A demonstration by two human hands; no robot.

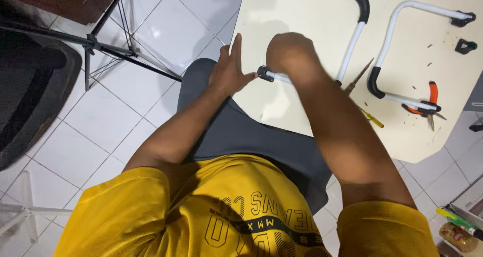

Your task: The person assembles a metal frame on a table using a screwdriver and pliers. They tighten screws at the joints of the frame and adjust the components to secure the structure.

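**A:** Where did things stand with the white tube (347, 46)?

**B:** It lay on the cream board (302, 15), its black end cap (262, 73) at the board's near left edge. The right hand (287, 53) was closed over the tube just right of the cap. The left hand (229, 71) was flat, fingers together, its thumb touching the cap, gripping nothing.

**A:** What looked risky?

**B:** I judged the cap end could slide off that left edge, since it sat right at the rim with only the thumb backing it. A hard push might also have shifted the board, which rested over the lap.

**A:** And room to move?

**B:** To the right it was tight: a pointed tool (358, 78) and a yellow-handled screwdriver (371, 117) lay beside the forearm, and the second tube (390, 40) with orange-handled pliers (431, 98) farther right. The far middle of the board looked open. Left of the board was tiled floor (151, 40) and a black stand (108, 48).
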